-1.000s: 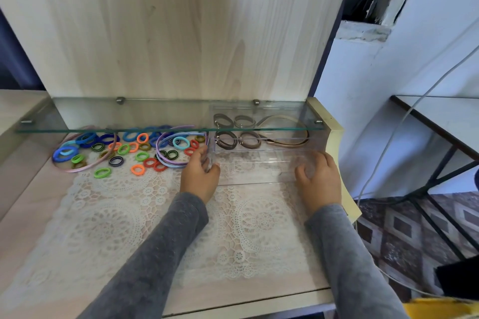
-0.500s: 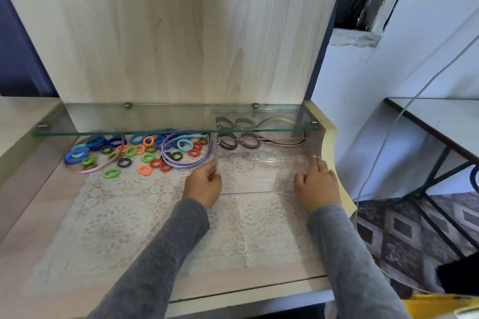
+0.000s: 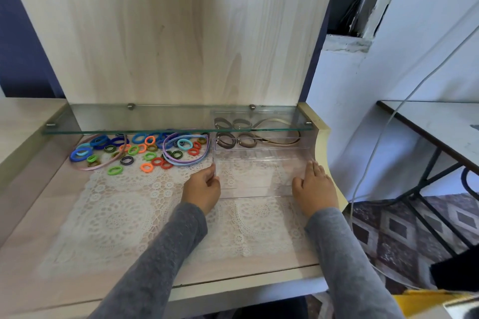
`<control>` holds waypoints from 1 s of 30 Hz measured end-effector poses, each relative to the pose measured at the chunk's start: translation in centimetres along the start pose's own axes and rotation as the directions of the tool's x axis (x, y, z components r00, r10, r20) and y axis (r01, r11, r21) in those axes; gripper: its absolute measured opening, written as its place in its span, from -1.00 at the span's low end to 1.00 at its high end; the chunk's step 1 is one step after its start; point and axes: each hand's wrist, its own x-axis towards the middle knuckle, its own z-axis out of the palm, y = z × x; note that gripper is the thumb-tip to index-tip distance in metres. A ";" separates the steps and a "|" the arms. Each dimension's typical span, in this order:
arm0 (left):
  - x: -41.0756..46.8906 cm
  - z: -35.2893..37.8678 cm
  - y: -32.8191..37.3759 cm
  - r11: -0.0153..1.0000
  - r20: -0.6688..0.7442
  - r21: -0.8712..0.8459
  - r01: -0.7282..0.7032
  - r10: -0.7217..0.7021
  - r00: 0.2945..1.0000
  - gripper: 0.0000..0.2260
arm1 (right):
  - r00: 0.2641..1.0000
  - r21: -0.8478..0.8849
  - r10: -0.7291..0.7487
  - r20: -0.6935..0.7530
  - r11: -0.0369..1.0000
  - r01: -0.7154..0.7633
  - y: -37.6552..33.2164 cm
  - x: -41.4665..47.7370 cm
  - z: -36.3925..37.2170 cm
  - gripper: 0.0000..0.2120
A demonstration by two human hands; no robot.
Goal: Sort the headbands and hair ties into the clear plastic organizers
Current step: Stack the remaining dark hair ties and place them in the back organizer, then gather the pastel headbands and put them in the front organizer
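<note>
Both hands are on the clear organizer [image 3: 261, 176] at the desk's [image 3: 39, 254] back right corner. The left hand [image 3: 203, 189] has pulled back from the purple headbands [image 3: 186, 160] it reached toward a second ago and now pinches the organizer's left wall near its front corner. The right hand [image 3: 315, 186] stays flat, fingers straight, against the right wall. The organizer seems drawn slightly toward the near edge, out from under the glass shelf [image 3: 155, 119]. That frees its empty front compartment. Brown hair ties [image 3: 236, 138] and a beige headband [image 3: 281, 137] sit in the back compartment; the coloured hair ties [image 3: 145, 150] lie loose toward the back left, unsorted.
</note>
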 end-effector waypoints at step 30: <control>-1.4 -0.1 -0.8 0.996 -0.037 -0.063 -0.063 0.061 0.997 -0.64 | 0.998 -0.060 0.057 0.020 0.997 -0.056 0.5 -1.2 -0.4 -0.42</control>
